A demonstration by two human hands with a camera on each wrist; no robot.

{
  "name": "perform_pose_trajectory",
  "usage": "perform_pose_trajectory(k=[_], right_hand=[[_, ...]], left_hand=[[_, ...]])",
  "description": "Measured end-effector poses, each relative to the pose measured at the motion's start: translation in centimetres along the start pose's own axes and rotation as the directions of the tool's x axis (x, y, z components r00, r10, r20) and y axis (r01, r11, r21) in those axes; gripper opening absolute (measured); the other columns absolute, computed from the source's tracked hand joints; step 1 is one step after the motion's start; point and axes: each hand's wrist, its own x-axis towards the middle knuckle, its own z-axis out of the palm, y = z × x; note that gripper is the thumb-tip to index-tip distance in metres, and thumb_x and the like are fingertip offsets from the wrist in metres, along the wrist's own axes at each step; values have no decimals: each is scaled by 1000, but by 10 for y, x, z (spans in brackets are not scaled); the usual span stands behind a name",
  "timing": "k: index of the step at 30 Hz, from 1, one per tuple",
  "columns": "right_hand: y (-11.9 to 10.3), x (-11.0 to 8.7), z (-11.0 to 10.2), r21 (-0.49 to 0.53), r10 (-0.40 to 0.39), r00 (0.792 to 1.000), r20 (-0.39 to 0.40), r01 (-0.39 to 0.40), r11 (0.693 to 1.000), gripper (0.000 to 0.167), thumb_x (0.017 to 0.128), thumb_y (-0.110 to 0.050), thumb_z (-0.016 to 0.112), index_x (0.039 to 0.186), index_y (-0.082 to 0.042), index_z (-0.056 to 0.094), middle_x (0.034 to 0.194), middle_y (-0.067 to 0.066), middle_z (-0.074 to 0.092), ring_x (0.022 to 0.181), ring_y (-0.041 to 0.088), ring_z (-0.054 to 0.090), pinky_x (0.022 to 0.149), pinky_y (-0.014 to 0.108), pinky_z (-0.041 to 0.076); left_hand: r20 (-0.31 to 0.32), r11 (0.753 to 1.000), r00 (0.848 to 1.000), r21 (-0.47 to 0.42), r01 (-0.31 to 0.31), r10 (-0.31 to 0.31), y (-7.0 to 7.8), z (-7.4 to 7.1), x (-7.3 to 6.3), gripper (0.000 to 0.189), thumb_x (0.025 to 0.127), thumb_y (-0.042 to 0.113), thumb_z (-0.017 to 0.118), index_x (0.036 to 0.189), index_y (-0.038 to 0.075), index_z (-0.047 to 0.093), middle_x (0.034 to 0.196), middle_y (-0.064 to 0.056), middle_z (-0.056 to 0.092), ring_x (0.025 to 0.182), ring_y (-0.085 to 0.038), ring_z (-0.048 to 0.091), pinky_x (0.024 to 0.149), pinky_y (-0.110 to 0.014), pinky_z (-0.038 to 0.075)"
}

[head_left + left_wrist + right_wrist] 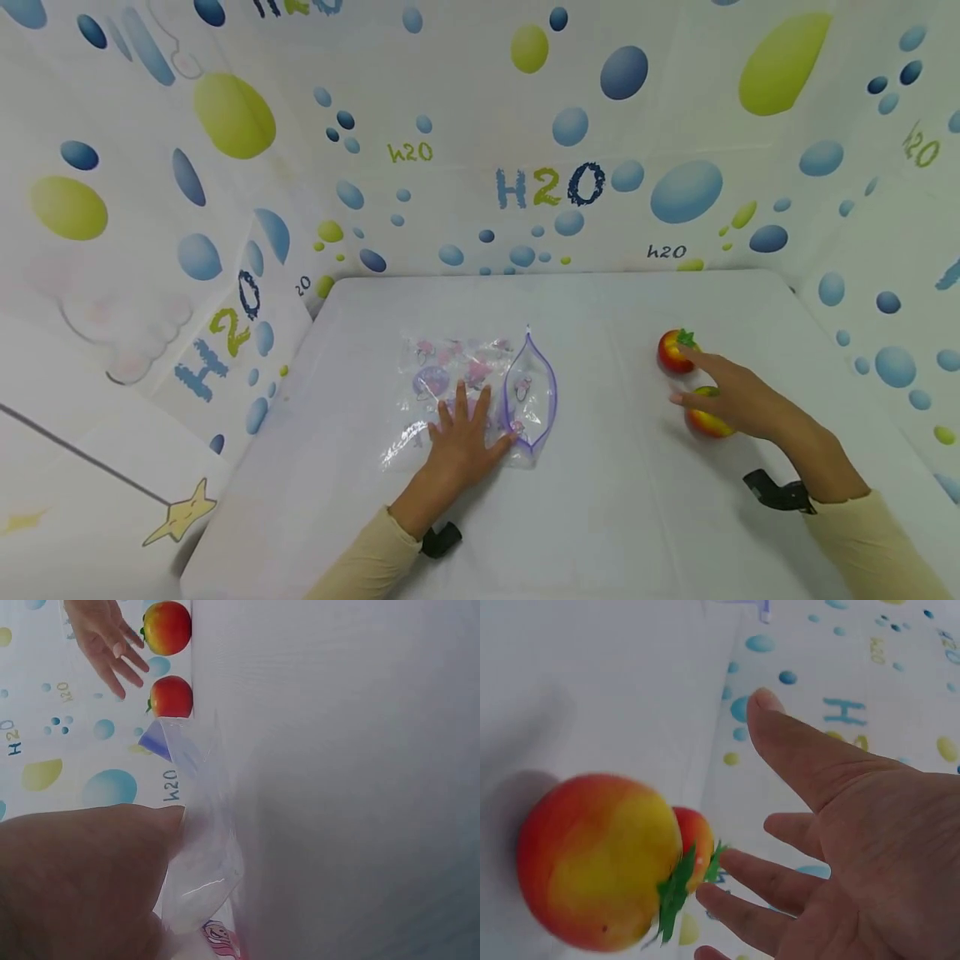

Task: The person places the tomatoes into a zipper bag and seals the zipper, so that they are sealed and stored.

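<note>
A clear zip bag (429, 379) printed with pink and purple pictures lies flat on the table, its purple-edged mouth (555, 393) gaping toward the right. Spread fingers of my left hand (461, 446) rest on the bag near that mouth; the left wrist view has the thumb beside the plastic (202, 862). To the right sit two red-and-yellow tomatoes with green leaves, a far tomato (670, 357) and a near tomato (708, 425). Over them hovers my right hand (753, 404), fingers extended and thumb apart. In the right wrist view a tomato (600, 862) stands clear of the palm.
A white cloth covers the table (600, 517). Behind it and at both sides hang white curtains (465, 192) with blue and green spots and H2O lettering. Each wrist carries a black strap-on device (780, 492).
</note>
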Motion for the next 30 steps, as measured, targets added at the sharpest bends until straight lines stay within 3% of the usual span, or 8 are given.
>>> perform_pose_trajectory(k=[12, 19, 25, 30], right_hand=[[42, -18, -4, -7, 21, 999, 32, -20, 1000, 103, 91, -57, 76, 164, -1, 28, 154, 43, 39, 138, 65, 36, 93, 77, 48], [57, -23, -4, 22, -33, 998, 54, 31, 999, 90, 96, -42, 76, 162, 1, 32, 154, 41, 41, 134, 65, 41, 91, 75, 50], [68, -25, -3, 55, -36, 995, 96, 31, 998, 87, 98, -42, 73, 162, 1, 32, 156, 39, 42, 138, 65, 38, 94, 77, 47], [77, -28, -3, 89, -97, 990, 102, 89, 992, 81, 100, -37, 71, 161, 2, 35, 154, 39, 44, 138, 66, 39, 94, 78, 46]], left_hand=[[-9, 999, 1000, 35, -6, 6, 0, 0, 0, 87, 99, 58, 64, 166, 14, 30, 171, -31, 16, 148, -69, 22, 111, -84, 25], [-12, 1000, 1000, 22, 0, 0, -1, 1, 0, 87, 99, 59, 64, 166, 14, 31, 171, -31, 17, 148, -69, 22, 111, -84, 24], [-4, 1000, 1000, 21, 3, -3, -2, 3, 1, 88, 100, 59, 63, 167, 14, 29, 172, -30, 15, 149, -68, 21, 112, -84, 23], [-5, 1000, 1000, -1, 9, -9, -1, 3, 0, 88, 99, 59, 63, 167, 14, 29, 172, -30, 15, 149, -68, 19, 113, -84, 22]])
